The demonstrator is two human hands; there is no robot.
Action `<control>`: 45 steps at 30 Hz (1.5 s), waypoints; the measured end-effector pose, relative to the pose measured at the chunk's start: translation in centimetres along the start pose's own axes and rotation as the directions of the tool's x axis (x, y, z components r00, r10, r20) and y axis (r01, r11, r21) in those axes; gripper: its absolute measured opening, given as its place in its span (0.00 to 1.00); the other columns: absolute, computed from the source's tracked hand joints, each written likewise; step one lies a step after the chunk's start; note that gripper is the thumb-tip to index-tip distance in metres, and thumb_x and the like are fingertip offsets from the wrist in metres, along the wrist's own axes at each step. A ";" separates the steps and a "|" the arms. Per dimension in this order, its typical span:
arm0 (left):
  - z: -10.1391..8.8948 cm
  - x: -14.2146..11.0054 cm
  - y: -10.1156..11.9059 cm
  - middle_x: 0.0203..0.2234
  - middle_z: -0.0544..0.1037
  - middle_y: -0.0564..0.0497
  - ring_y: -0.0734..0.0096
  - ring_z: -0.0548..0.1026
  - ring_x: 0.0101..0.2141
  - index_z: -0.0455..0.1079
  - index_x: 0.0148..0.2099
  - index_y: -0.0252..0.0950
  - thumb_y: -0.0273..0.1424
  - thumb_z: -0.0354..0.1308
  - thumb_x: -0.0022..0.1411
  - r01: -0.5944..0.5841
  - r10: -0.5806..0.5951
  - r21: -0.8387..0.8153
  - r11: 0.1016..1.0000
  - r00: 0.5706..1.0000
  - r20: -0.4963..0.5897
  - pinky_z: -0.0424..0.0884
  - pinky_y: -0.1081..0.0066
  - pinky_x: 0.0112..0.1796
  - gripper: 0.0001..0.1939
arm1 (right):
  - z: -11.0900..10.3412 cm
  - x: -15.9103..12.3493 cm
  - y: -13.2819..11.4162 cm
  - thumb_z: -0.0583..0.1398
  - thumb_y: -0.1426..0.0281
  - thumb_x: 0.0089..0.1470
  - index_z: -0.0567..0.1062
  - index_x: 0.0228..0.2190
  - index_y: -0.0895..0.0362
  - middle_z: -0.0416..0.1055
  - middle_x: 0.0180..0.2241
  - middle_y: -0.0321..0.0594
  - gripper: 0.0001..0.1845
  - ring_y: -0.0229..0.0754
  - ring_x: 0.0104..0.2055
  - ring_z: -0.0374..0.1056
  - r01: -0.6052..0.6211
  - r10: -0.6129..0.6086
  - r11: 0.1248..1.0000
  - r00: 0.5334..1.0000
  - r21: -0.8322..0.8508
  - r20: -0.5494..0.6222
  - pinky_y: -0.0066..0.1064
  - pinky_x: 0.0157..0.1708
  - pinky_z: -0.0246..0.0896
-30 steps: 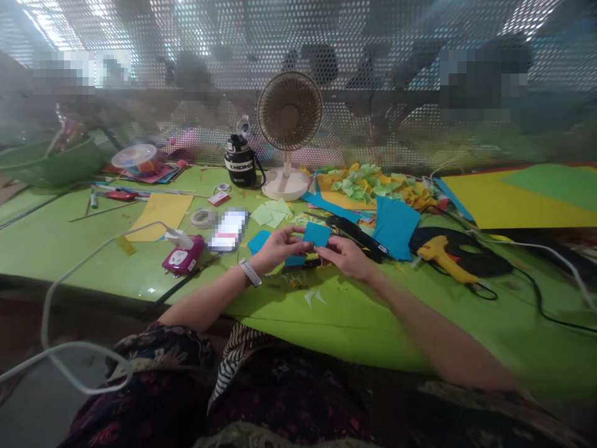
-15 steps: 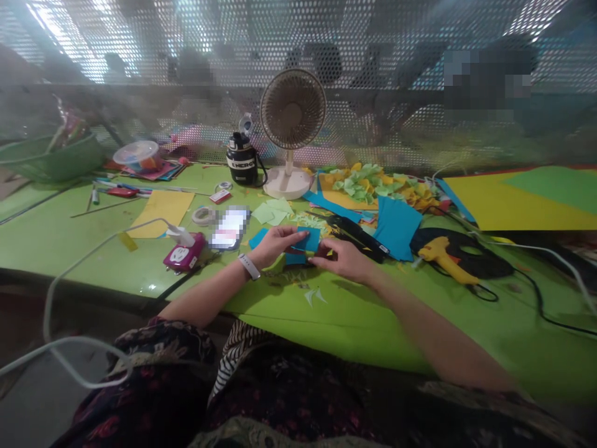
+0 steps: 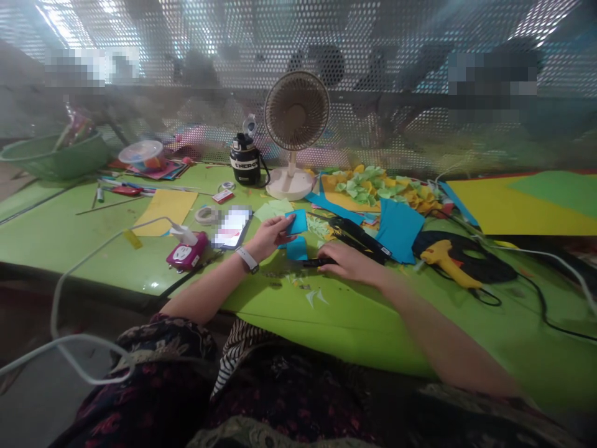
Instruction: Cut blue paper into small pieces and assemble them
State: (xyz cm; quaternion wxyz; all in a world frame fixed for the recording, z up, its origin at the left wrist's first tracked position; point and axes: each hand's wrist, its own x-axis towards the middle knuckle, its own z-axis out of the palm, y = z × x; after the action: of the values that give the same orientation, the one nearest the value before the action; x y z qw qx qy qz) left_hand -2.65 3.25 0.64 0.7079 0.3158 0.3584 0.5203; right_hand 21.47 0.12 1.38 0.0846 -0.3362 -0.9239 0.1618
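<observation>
My left hand [image 3: 268, 236] pinches a small blue paper square [image 3: 296, 222] and holds it just above the green table [image 3: 69, 230]. A second blue paper piece [image 3: 297, 249] lies on the table below it. My right hand [image 3: 347, 261] rests on the table to the right, its fingers closed round a thin black tool [image 3: 313, 262] that lies flat; I cannot make out what kind of tool it is. A white band sits on my left wrist.
A phone [image 3: 232, 225], a tape roll [image 3: 205, 215], a pink power strip [image 3: 186, 254] with a white cable, a desk fan [image 3: 295, 127], a black jug [image 3: 245, 163], a larger blue sheet [image 3: 397, 229], a yellow glue gun [image 3: 448, 261] and crumpled green-yellow paper [image 3: 377, 184] surround my hands.
My right hand let go of the blue square and dropped onto the black tool on the table. My left hand carried the square a little to the left and away from me.
</observation>
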 end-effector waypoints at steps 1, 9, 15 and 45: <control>-0.1 0.1 0.0 0.25 0.78 0.54 0.78 0.76 0.25 0.72 0.31 0.32 0.33 0.76 0.47 -0.006 0.006 -0.007 1.000 1.000 -0.005 0.76 0.75 0.30 0.16 | 0.1 0.0 -0.1 0.61 0.64 0.62 0.74 0.41 0.59 0.74 0.39 0.48 0.10 0.49 0.42 0.70 0.013 -0.013 0.999 1.000 0.032 -0.002 0.40 0.43 0.66; -0.5 0.6 0.3 0.27 0.81 0.51 0.74 0.80 0.28 0.74 0.34 0.32 0.33 0.74 0.51 -0.027 0.027 -0.025 0.999 0.999 -0.030 0.74 0.77 0.30 0.14 | -0.6 -0.5 -2.5 0.55 0.59 0.67 0.72 0.51 0.57 0.75 0.46 0.48 0.19 0.47 0.47 0.72 0.144 -0.146 0.957 0.989 0.253 -0.011 0.40 0.48 0.68; -0.7 0.8 0.5 0.26 0.80 0.52 0.75 0.79 0.27 0.72 0.34 0.32 0.33 0.74 0.51 -0.045 0.044 -0.025 0.999 0.998 -0.036 0.75 0.76 0.31 0.15 | -3.3 -1.9 -0.9 0.52 0.60 0.68 0.73 0.56 0.55 0.73 0.47 0.52 0.22 0.52 0.50 0.70 0.045 -0.092 0.992 0.900 -0.120 -0.427 0.47 0.49 0.68; 0.4 -0.5 -0.3 0.19 0.67 0.58 0.82 0.67 0.21 0.67 0.25 0.32 0.43 0.77 0.41 -0.100 0.092 0.163 0.981 0.994 0.056 0.77 0.70 0.33 0.25 | -2.3 -1.6 -0.2 0.49 0.69 0.68 0.75 0.52 0.63 0.72 0.42 0.56 0.21 0.54 0.44 0.69 -0.082 -0.119 0.868 0.923 -0.490 -0.366 0.46 0.44 0.69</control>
State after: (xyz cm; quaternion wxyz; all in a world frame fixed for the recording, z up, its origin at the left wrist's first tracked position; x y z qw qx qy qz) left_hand -2.29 2.63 0.73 0.6618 0.4030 0.3676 0.5144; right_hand 23.13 -0.50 3.58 0.1766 -0.3625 -0.9026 -0.1507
